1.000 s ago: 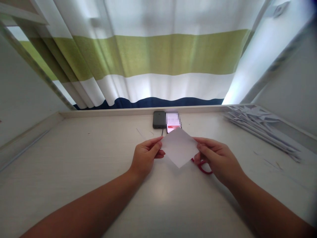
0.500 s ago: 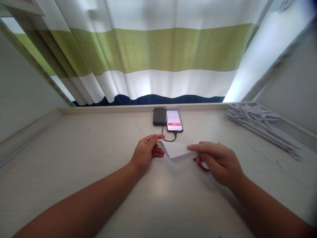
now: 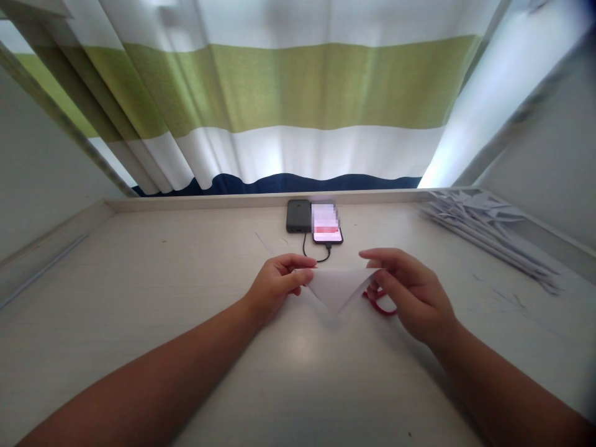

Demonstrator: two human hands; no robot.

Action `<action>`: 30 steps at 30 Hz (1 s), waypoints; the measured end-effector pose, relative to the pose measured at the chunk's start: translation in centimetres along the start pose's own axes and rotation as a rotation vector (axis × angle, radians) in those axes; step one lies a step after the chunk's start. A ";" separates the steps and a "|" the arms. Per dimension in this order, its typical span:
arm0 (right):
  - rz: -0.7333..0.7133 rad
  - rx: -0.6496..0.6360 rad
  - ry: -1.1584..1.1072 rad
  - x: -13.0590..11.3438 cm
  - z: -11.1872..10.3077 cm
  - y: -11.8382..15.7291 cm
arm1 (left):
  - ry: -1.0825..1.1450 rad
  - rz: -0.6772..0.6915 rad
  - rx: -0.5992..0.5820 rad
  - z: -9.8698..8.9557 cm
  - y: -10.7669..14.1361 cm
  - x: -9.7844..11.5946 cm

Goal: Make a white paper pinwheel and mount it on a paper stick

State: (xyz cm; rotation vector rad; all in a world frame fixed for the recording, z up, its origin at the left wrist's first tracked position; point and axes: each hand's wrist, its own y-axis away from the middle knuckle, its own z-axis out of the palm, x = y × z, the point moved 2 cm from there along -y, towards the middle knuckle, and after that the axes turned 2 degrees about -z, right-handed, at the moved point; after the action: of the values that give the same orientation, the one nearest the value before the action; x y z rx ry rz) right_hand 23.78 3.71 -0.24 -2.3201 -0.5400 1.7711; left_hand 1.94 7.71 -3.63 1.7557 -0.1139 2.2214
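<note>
Between my two hands hangs a piece of white paper (image 3: 339, 287), folded into a triangle with its point downward and its long edge on top. My left hand (image 3: 282, 282) pinches the left corner between thumb and fingers. At the right corner, my right hand (image 3: 407, 292) grips the paper with the thumb and a curled finger, while its index finger reaches out above the edge. Red-handled scissors (image 3: 385, 305) lie on the table just behind my right hand, which hides most of them.
A black power bank (image 3: 298, 216) and a lit phone (image 3: 327, 223), joined by a short cable (image 3: 305, 248), lie at the table's back edge. White paper pieces (image 3: 488, 230) are heaped at the back right. Thin paper scraps (image 3: 507, 297) lie on the right. A striped curtain (image 3: 326, 87) hangs behind.
The paper has turned from a slanted, partly folded shape into a level triangle pointing down. My right index finger has lifted off the paper, and my left thumb now presses on its corner.
</note>
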 end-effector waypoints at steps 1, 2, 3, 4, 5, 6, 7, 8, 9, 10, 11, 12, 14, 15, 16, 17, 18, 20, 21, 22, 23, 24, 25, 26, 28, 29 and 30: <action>0.045 0.022 -0.030 0.0 0.1 0.0 | -0.002 0.005 0.002 0.0 0.0 0.0; 0.084 0.032 -0.051 -0.1 0.1 -0.1 | -0.005 0.009 0.007 0.0 0.0 0.1; 0.116 0.026 -0.060 0.0 0.2 -0.2 | -0.013 0.011 0.011 0.0 0.0 0.1; 0.144 0.015 -0.059 0.0 0.3 -0.2 | -0.026 0.014 0.012 0.0 0.0 0.1; 0.165 0.003 -0.050 0.1 0.3 -0.3 | -0.044 0.017 0.004 0.0 0.1 0.1; 0.176 -0.008 -0.039 0.3 0.4 -0.3 | -0.065 0.019 -0.017 0.1 0.1 0.1; 0.177 -0.016 -0.029 0.4 0.4 -0.3 | -0.089 0.019 -0.057 0.2 0.2 0.0; 0.170 -0.017 -0.020 0.5 0.5 -0.4 | -0.111 0.016 -0.112 0.3 0.4 0.0; 0.164 -0.016 -0.012 0.5 0.5 -0.4 | -0.132 0.011 -0.178 0.5 0.6 0.0; 0.162 -0.014 -0.005 0.6 0.6 -0.4 | -0.151 0.002 -0.249 0.7 0.8 0.0; 0.168 -0.018 0.001 0.6 0.7 -0.4 | -0.169 -0.011 -0.315 0.9 1.0 0.0; 0.177 -0.027 0.004 0.6 0.9 -0.4 | -0.188 -0.023 -0.373 1.1 1.2 0.0; 0.192 -0.054 0.002 0.5 1.3 -0.2 | -0.236 -0.045 -0.457 1.4 1.5 0.1; 0.198 -0.065 -0.001 0.4 1.5 -0.1 | -0.265 -0.056 -0.493 1.6 1.6 0.2; 0.202 -0.066 -0.007 0.4 1.7 0.0 | -0.294 -0.065 -0.520 1.7 1.7 0.3; 0.204 -0.062 -0.019 0.3 1.8 0.2 | -0.319 -0.072 -0.540 1.8 1.7 0.3; 0.204 -0.056 -0.036 0.3 1.9 0.3 | -0.337 -0.076 -0.548 1.9 1.7 0.4; 0.191 -0.055 -0.057 0.2 2.1 0.4 | -0.352 -0.080 -0.536 2.0 1.7 0.4; 0.183 -0.067 -0.050 0.2 2.2 0.4 | -0.352 -0.081 -0.520 2.0 1.7 0.3; 0.180 -0.088 -0.030 0.1 2.2 0.4 | -0.352 -0.085 -0.506 2.0 1.7 0.3; 0.186 -0.106 -0.005 0.1 2.3 0.3 | -0.353 -0.093 -0.497 2.0 1.6 0.2; 0.203 -0.120 0.016 0.1 2.3 0.3 | -0.361 -0.099 -0.490 2.0 1.6 0.2; 0.229 -0.128 0.026 0.1 2.3 0.2 | -0.374 -0.104 -0.487 2.0 1.7 0.2; 0.257 -0.125 0.027 0.1 2.3 0.2 | -0.391 -0.106 -0.485 2.1 1.7 0.2; 0.298 -0.107 0.029 0.2 2.4 0.2 | -0.413 -0.105 -0.495 2.3 1.7 0.3; 0.310 -0.099 0.039 0.2 2.4 0.2 | -0.412 -0.105 -0.510 2.4 1.7 0.4; 0.312 -0.095 0.056 0.2 2.5 0.2 | -0.406 -0.112 -0.537 2.6 1.8 0.5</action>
State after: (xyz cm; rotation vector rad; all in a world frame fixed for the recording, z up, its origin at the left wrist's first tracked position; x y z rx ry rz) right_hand 21.51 3.38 -1.24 -2.6320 -0.2690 1.8341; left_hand 3.75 5.45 -2.28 1.8029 -0.6205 1.5336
